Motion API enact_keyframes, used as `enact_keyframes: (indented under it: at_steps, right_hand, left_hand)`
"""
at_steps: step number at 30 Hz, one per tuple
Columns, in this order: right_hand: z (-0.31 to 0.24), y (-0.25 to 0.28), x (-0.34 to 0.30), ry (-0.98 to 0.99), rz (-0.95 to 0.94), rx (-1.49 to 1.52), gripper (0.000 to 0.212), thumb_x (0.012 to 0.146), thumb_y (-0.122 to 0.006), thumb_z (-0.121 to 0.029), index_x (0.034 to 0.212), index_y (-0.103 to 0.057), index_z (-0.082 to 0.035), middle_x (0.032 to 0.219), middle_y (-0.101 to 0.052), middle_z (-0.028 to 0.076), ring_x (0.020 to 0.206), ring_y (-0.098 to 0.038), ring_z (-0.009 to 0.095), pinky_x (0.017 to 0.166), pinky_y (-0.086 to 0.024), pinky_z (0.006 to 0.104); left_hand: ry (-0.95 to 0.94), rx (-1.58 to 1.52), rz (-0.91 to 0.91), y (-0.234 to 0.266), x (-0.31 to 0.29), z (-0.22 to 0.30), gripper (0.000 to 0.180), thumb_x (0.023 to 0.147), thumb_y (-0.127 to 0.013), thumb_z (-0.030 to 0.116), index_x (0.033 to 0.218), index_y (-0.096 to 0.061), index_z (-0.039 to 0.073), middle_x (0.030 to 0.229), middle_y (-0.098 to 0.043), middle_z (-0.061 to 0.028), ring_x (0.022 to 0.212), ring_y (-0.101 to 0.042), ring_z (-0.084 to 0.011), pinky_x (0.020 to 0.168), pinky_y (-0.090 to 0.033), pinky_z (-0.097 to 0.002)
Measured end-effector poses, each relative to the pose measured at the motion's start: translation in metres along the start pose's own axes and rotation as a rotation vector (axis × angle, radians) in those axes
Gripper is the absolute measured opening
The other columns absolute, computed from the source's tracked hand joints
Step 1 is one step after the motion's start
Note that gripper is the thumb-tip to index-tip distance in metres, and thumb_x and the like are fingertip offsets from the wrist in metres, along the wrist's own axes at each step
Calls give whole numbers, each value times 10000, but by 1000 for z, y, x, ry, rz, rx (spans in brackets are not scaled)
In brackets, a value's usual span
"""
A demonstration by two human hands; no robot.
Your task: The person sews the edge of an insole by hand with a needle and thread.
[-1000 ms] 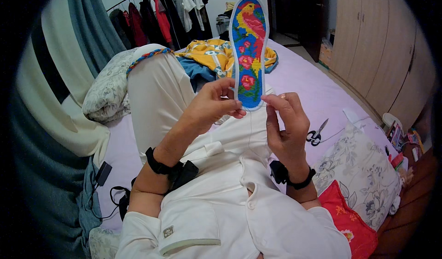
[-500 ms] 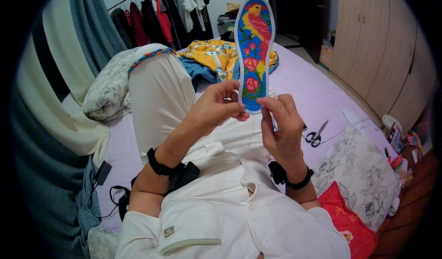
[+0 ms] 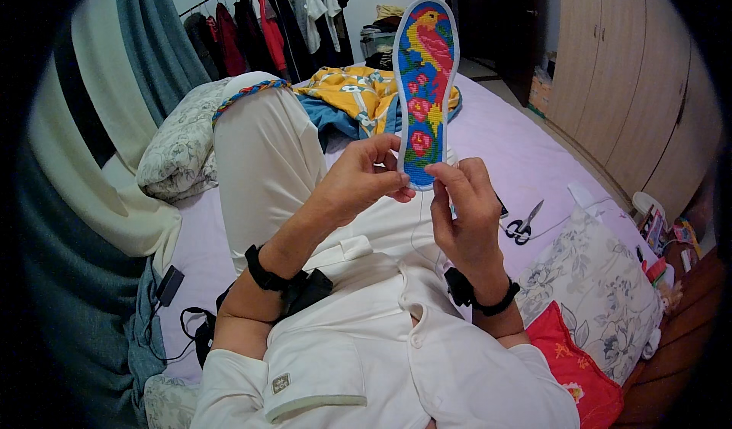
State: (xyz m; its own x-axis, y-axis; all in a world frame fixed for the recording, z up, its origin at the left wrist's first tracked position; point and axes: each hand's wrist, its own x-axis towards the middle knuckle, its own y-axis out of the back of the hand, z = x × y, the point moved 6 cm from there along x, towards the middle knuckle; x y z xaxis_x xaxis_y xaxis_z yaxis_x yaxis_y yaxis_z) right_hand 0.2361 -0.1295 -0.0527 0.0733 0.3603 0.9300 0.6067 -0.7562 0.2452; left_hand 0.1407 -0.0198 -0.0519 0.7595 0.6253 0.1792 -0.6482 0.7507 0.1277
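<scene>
An embroidered insole (image 3: pixel 424 86) stands upright before me, its white-edged blue face stitched with a yellow and red bird and pink flowers. My left hand (image 3: pixel 370 173) grips its lower left edge, thumb in front and fingers partly behind. At the lower right edge, my right hand (image 3: pixel 467 208) has thumb and forefinger closed together against the insole; whatever is between them is too small to make out. A thin thread (image 3: pixel 412 234) hangs in a loop below the heel end, over my white clothing.
Black-handled scissors (image 3: pixel 523 223) lie on the lilac bedsheet (image 3: pixel 526 147) to the right. Beyond them are a floral pillow (image 3: pixel 595 276) and a red cloth (image 3: pixel 572 368). A yellow and blue bundle (image 3: pixel 358 97) lies past my raised knee (image 3: pixel 263 135), which has a braided cord across it.
The insole has shifted slightly right and down and turned a little. Both hands keep their places at its lower end, with the right fingers moving only slightly.
</scene>
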Motion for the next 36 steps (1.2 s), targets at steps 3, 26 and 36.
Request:
enact_keyframes:
  at_steps: [3, 26, 36]
  right_hand:
    - [-5, -3, 0, 25, -19, -54, 338, 592, -546, 103, 917, -542, 10, 737, -448, 131, 699, -470, 287, 584, -387, 370]
    - [70, -66, -33, -1024, -310, 1457, 307, 778, -628, -143, 1045, -542, -20, 954, -595, 50, 879, -560, 126, 777, -461, 287]
    - [92, -71, -29, -1065, -4, 1648, 218, 849, -525, -119, 1020, -506, 15, 975, -556, 95, 855, -560, 107, 735, -475, 209]
  left_hand:
    - [21, 56, -23, 0, 3, -5, 302, 777, -607, 60, 1053, -500, 2, 901, -580, -83, 775, -594, -140, 702, -524, -282]
    - [-80, -39, -114, 14, 8, -8, 173, 766, -636, 92, 906, -553, 34, 804, -587, -33, 709, -546, -98, 619, -439, -221]
    - [-17, -52, -214, 2, 2, -6, 140, 781, -608, 70, 899, -553, 18, 804, -578, -41, 703, -548, -111, 650, -450, -234]
